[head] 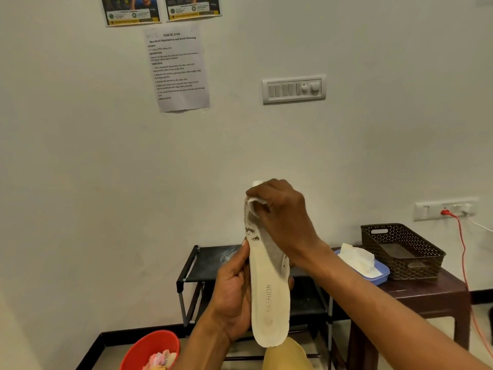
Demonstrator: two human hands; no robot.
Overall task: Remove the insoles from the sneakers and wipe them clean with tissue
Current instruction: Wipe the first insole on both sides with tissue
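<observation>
A worn cream insole (pixel 269 303) printed "FASHION" stands upright in front of me, heel end down. My left hand (pixel 232 297) grips its lower half from the left, fingers wrapped behind it. My right hand (pixel 282 217) covers the toe end and presses a white tissue (pixel 254 201) against the insole, fingers curled over the tissue. The toe area shows grey worn patches. No sneaker is in view.
A blue tub of white tissues (pixel 360 263) and a brown woven basket (pixel 400 249) sit on a dark red table (pixel 426 295) at right. A black shoe rack (pixel 202 265) stands behind my hands. A red bowl (pixel 152 348) with scraps is at lower left. A red cable (pixel 464 263) hangs from a wall socket.
</observation>
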